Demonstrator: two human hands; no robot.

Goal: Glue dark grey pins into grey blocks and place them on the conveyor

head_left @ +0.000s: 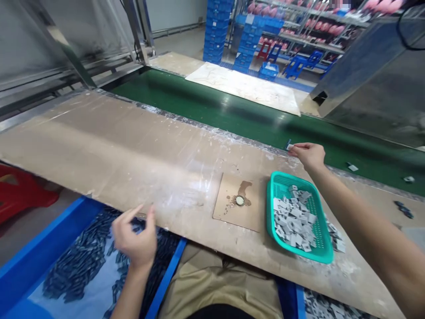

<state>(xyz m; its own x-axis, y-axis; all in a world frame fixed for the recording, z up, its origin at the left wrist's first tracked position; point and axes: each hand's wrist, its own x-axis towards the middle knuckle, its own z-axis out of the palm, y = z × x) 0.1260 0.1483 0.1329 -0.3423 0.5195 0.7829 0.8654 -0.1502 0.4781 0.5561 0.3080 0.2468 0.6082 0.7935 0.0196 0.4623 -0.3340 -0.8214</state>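
Note:
At the near edge of the green belt, my right hand (pixel 310 155) pinches a small part with a pale block and a dark strip (pixel 288 144). My left hand (pixel 136 235) hovers over a blue bin (pixel 63 217) of small dark strips (pixel 76 261). Its thumb and forefinger are apart, and nothing shows between them. A turquoise basket (pixel 270 208) full of pale grey pieces (pixel 294 219) stands on the table below my right forearm. Left of the basket, a small round cap with pale contents (pixel 239 200) sits on a stained cardboard square (pixel 229 186).
A brown worktable (pixel 133 150) borders the green conveyor belt (pixel 206 106). Small parts (pixel 352 167) lie on the belt at right; dark pieces (pixel 404 209) lie on the table. A red stool (pixel 23 192) is at left. Blue crates (pixel 215 31) are stacked beyond.

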